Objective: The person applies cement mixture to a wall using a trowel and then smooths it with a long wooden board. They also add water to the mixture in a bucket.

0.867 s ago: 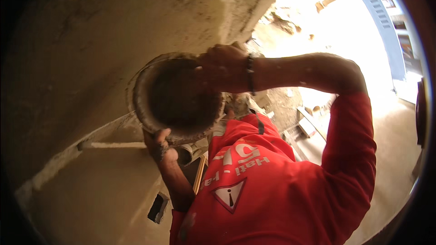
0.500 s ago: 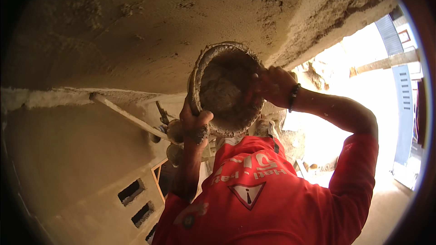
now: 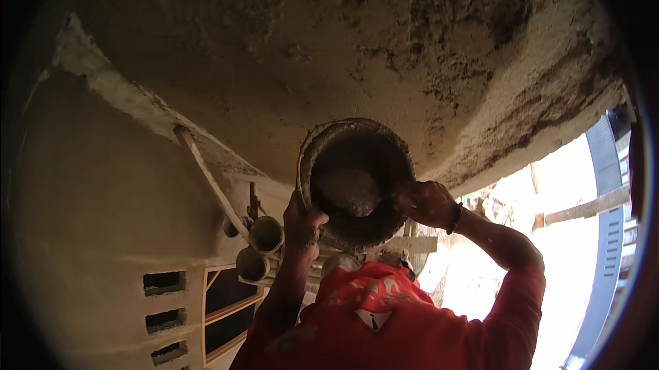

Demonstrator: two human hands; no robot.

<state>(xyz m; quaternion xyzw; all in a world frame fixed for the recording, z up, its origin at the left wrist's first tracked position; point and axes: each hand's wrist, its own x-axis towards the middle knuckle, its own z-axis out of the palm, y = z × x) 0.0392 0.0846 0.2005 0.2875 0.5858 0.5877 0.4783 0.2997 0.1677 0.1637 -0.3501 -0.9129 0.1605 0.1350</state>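
Red shirt (image 3: pixel 384 322), worn by the person: lower part cut off by the bottom edge, chest print creased and partly lost in folds.
Left hand (image 3: pixel 302 224): at the bucket's left rim, thumb over the edge, clamped on it; the other fingers hidden behind the wall.
Right hand (image 3: pixel 428 204): at the right rim; fingertips lost in shadow, so whether they are together, apart or gripping cannot be told. Dark bracelet (image 3: pixel 454 219) at the wrist.
Bucket (image 3: pixel 374 145): between both hands, in front of the chest, mouth toward the viewer, rim crusted; outer wall mostly unseen.
Grey wet mix (image 3: pixel 349 191): inside the bucket; depth unclear.
Rough plastered surface (image 3: pixel 405 40): beyond the bucket, fading into the dark lens border.
Pole (image 3: pixel 211 181): slanting; lower end near two round vessels (image 3: pixel 266 234), their insides dark.
Wooden frame (image 3: pixel 235 309): cut off below, beside three dark openings (image 3: pixel 165 283).
Blue panel (image 3: pixel 600 294): far right, surroundings washed out by glare.
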